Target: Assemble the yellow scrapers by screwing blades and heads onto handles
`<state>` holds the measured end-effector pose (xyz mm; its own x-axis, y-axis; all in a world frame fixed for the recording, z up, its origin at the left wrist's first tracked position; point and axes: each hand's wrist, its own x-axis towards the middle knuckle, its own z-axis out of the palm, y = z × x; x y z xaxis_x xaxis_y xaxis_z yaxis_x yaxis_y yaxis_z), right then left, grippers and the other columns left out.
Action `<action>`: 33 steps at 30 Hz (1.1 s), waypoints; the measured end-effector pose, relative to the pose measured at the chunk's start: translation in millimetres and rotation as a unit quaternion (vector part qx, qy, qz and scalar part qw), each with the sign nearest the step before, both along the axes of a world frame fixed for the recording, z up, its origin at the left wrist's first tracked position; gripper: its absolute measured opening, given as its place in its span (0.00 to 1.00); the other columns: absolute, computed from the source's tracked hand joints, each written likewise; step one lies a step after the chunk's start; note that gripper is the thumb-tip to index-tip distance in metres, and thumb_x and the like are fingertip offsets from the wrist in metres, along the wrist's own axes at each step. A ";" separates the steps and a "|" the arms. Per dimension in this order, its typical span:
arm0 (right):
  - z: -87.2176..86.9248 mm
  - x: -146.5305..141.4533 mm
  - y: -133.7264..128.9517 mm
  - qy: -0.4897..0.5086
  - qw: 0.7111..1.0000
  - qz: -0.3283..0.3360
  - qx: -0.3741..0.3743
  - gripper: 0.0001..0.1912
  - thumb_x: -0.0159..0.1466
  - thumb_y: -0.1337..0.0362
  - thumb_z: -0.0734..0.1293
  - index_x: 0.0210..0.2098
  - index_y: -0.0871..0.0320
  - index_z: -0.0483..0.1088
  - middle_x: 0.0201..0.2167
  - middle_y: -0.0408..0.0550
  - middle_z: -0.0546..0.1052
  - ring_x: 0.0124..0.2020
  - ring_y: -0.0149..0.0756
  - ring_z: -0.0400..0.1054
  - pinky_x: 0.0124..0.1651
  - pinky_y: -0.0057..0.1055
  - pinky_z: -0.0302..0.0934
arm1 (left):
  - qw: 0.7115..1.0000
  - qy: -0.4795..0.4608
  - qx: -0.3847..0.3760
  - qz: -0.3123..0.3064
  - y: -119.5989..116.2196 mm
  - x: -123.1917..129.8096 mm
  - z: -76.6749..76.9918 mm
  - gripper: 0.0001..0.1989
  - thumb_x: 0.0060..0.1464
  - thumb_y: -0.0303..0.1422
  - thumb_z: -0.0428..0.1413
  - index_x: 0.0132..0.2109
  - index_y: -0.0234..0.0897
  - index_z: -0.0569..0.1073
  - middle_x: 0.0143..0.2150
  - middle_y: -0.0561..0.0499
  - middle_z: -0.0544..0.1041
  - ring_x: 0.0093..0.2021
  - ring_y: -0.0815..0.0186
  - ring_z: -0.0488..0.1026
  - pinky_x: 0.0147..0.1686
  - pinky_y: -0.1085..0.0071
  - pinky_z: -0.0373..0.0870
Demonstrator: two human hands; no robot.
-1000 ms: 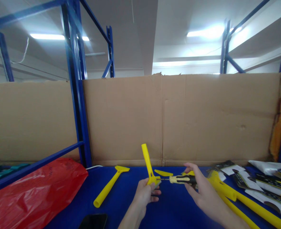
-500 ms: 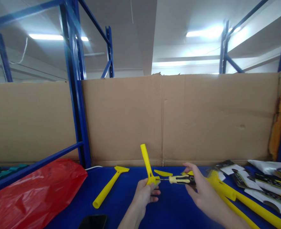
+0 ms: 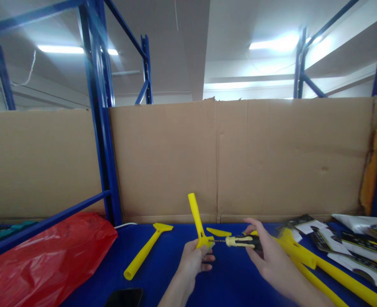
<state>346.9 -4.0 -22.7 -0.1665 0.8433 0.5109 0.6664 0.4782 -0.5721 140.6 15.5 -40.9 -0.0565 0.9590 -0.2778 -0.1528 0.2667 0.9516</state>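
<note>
My left hand (image 3: 191, 263) grips a yellow plastic scraper (image 3: 195, 215) by its head, with the tube handle pointing up and slightly left. In my right hand (image 3: 270, 258) is a cream-and-black screwdriver (image 3: 238, 241), held level by the back end of its grip. Its thin shaft reaches left to the scraper head, where the tip meets the right side; my fingers partly cover that spot. Just behind lies a flat yellow blade cover piece (image 3: 218, 232). A second yellow scraper (image 3: 143, 254) rests on the blue table, left of my left hand.
Several yellow scrapers (image 3: 345, 277) are piled at the right, partly behind my right forearm. Black-and-white packages (image 3: 331, 243) lie beyond them. A red plastic bag (image 3: 56, 256) covers the left side, and a black phone (image 3: 124, 297) sits at the front edge. Cardboard (image 3: 165, 162) walls the back.
The screwdriver's grip has turned a little about its shaft, and my right fingers have shifted slightly. My left hand and the scraper stay in place.
</note>
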 end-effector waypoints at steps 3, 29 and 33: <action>1.1 0.0 0.4 0.000 1.000 -0.004 0.000 0.21 0.62 0.62 0.55 0.55 0.54 0.55 0.40 0.50 0.74 0.32 0.38 0.72 0.36 0.32 0.65 | 1.000 -0.005 0.002 0.003 -0.8 0.2 -0.3 0.10 0.55 0.22 0.49 0.43 0.27 0.72 0.30 0.48 0.74 0.23 0.72 0.72 0.20 0.79 0.66; 1.5 -2.0 -0.4 0.040 0.999 -0.008 0.000 0.24 0.59 0.61 0.58 0.55 0.55 0.55 0.44 0.51 0.73 0.37 0.38 0.72 0.39 0.33 0.66 | 1.000 0.006 0.004 0.004 0.7 0.3 -2.2 0.10 0.54 0.22 0.49 0.42 0.28 0.72 0.31 0.47 0.74 0.24 0.71 0.72 0.21 0.76 0.65; 4.4 -1.8 1.1 0.029 0.999 -0.017 -0.024 0.21 0.61 0.60 0.57 0.53 0.55 0.58 0.34 0.48 0.75 0.31 0.39 0.72 0.36 0.33 0.65 | 1.000 0.006 0.005 0.006 0.0 0.3 -1.3 0.10 0.53 0.22 0.51 0.42 0.27 0.72 0.30 0.47 0.75 0.24 0.70 0.72 0.22 0.76 0.65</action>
